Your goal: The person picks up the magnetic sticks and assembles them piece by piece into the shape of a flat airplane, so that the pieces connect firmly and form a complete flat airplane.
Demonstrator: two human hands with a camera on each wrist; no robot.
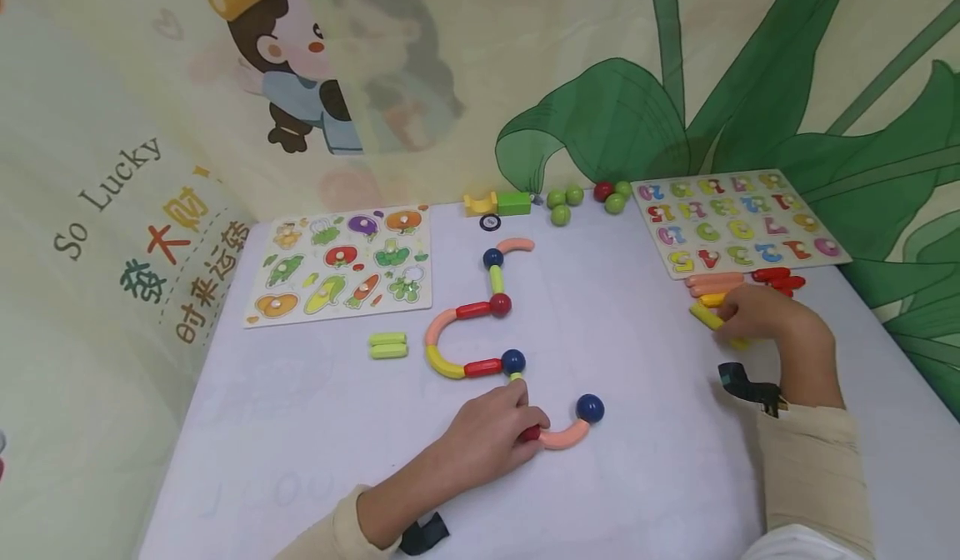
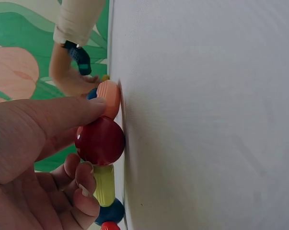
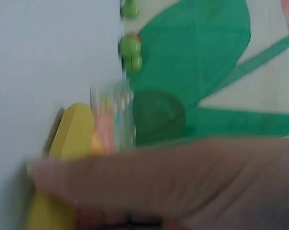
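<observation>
A chain of coloured toy rods and balls winds over the white table. My left hand (image 1: 487,427) grips it at its near end, fingers round a red ball (image 2: 100,141) and thumb on a pink curved rod (image 2: 109,96). That rod leads to a dark blue ball (image 1: 590,409); a light green rod (image 2: 105,186) joins the red ball's other side. Over at the right, my right hand (image 1: 768,318) pinches a yellow rod (image 3: 73,129), its thumb lying across it. Pink rods (image 1: 715,283) and red rods (image 1: 780,277) lie just beyond those fingers.
A vegetable puzzle board (image 1: 341,264) lies at the back left, a number puzzle board (image 1: 738,222) at the back right. Between them are green balls (image 1: 560,214), a green block (image 1: 513,203) and a yellow block (image 1: 480,203). Two light green rods (image 1: 387,350) rest left of the chain.
</observation>
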